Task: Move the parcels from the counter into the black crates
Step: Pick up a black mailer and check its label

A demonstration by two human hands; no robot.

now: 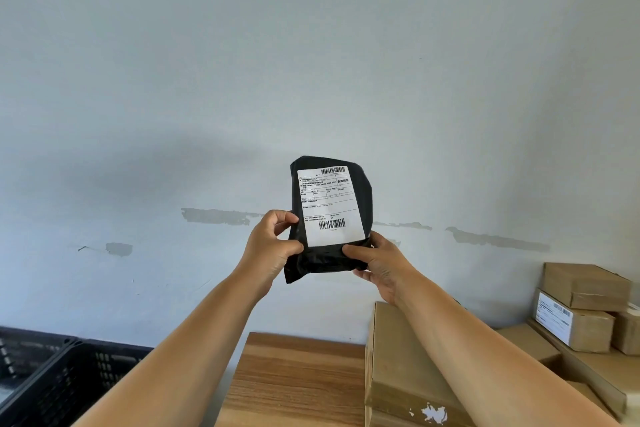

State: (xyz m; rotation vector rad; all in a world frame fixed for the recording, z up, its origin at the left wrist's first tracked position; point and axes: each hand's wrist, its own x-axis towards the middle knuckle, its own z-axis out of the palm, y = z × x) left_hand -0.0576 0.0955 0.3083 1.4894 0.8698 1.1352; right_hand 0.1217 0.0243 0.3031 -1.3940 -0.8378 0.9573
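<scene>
Parcel [360, 191] upright midair, left hand [273, 246] + right hand [377, 263] pinching bottom corners, crates [69, 374] lower left

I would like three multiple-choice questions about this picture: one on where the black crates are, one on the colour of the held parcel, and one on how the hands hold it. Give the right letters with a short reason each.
1. Where are the black crates?
A. at the lower left, beside the wooden counter
B. on top of the cardboard boxes
C. hanging on the wall

2. What colour is the parcel that is held up?
A. brown with no label
B. black with a white label
C. white with a black label

3. How is the parcel held?
A. by the left hand alone
B. it lies flat on the counter
C. by both hands, the right hand too, at its lower end

Answers: 1 A, the crates show left of the counter. 2 B, black wrap carries a white barcode label. 3 C, both thumbs press on its lower part.
</scene>
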